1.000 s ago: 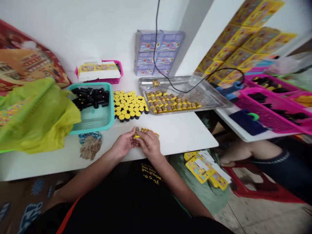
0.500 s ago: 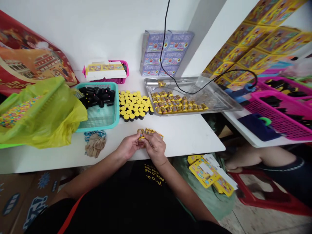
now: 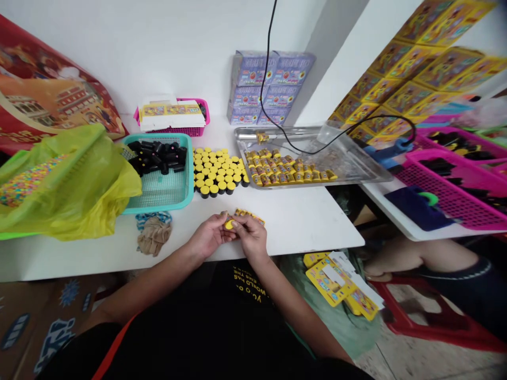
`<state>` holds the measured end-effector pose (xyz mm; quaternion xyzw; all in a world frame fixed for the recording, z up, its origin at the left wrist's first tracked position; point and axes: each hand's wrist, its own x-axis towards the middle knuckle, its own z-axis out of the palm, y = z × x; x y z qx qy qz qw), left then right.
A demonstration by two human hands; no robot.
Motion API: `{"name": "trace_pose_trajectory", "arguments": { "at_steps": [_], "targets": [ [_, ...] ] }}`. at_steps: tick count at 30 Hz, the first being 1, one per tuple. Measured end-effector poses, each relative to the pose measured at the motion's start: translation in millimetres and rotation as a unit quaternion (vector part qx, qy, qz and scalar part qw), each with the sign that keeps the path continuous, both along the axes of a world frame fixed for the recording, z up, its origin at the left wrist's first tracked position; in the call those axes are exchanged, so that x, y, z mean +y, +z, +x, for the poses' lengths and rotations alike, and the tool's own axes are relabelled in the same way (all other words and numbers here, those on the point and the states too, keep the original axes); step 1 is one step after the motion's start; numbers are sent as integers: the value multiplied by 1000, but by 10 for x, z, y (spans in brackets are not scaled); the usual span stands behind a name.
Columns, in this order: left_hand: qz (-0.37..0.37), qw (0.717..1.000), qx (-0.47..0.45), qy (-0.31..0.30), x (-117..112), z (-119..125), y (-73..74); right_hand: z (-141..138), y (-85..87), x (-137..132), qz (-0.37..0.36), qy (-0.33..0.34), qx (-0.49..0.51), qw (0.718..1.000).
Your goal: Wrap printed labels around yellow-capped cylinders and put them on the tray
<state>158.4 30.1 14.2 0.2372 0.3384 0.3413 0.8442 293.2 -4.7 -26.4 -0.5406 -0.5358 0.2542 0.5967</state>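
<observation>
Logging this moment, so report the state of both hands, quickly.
Left hand: closed, holding a small yellow-ended piece.
Right hand: closed on that same piece.

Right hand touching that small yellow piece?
Touching: the head view shows the right hand meeting the yellow piece at its right edge, no gap visible.

Purple boxes (image 3: 249,87) read "COLORFUL", next word unclear; black shirt (image 3: 206,335) has "WORLD HAS" upside down in yellow; yellow boxes (image 3: 400,74) too blurred to read.
</observation>
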Motion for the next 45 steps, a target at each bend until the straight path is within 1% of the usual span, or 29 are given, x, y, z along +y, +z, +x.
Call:
{"name": "trace_pose_trajectory", "arguments": {
  "at_steps": [3, 5, 6, 8, 10, 12, 14, 16, 18, 20, 23, 26, 29, 31, 34, 36, 38, 41, 43, 45],
  "targets": [
    [8, 999, 18, -28, 13, 7, -3, 14, -20, -1, -27, 9, 60, 998],
    [12, 999, 23, -37, 28, 15, -10, 30, 18, -14, -30, 19, 50, 998],
    [15, 999, 24, -36, 34, 22, -15, 37, 46, -21, -25, 26, 25, 999],
    [27, 999, 28, -26, 40, 43, -28, 48, 102, -28, 0, 39, -62, 997],
    [46, 998, 41, -11, 40, 68, -47, 53, 138, -19, 30, 37, -159, 986],
    [62, 996, 65, -1, 43, 88, -72, 59, 150, 3, 47, 20, -224, 973],
    [70, 993, 94, 3, 53, 93, -97, 72, 148, 28, 51, 19, -254, 966],
    [72, 991, 108, -4, 73, 81, -113, 89, 143, 45, 53, 37, -269, 961],
    [75, 991, 105, -25, 100, 56, -116, 109, 140, 54, 55, 52, -263, 962],
    [75, 992, 84, -51, 130, 26, -113, 144, 143, 66, 40, 51, -230, 971],
    [49, 996, 57, -56, 166, -5, -121, 270, 175, 132, -11, 13, -166, 986],
    [29, 996, 57, -55, 176, 0, -159, 528, 257, 299, -42, -70, -146, 986],
    [39, 995, 60, -71, 163, 26, -208, 853, 346, 579, -47, -161, -196, 966],
    [46, 995, 59, -72, 157, 35, -233, 1035, 375, 802, -40, -199, -253, 946],
    [48, 995, 55, -70, 155, 25, -243, 1182, 364, 1097, -38, -217, -321, 921],
    [52, 994, 57, -73, 152, 11, -234, 1206, 335, 1200, -32, -215, -358, 908],
    [67, 993, 66, -69, 145, 4, -222, 1194, 305, 1193, -5, -204, -385, 900],
    [113, 986, 116, -45, 135, 7, -219, 1149, 277, 991, 49, -200, -380, 902],
    [174, 967, 183, -22, 136, 9, -233, 1108, 271, 784, 59, -204, -350, 912],
    [261, 931, 257, 8, 143, 7, -255, 1057, 267, 570, 39, -205, -310, 928]
  ]
}}
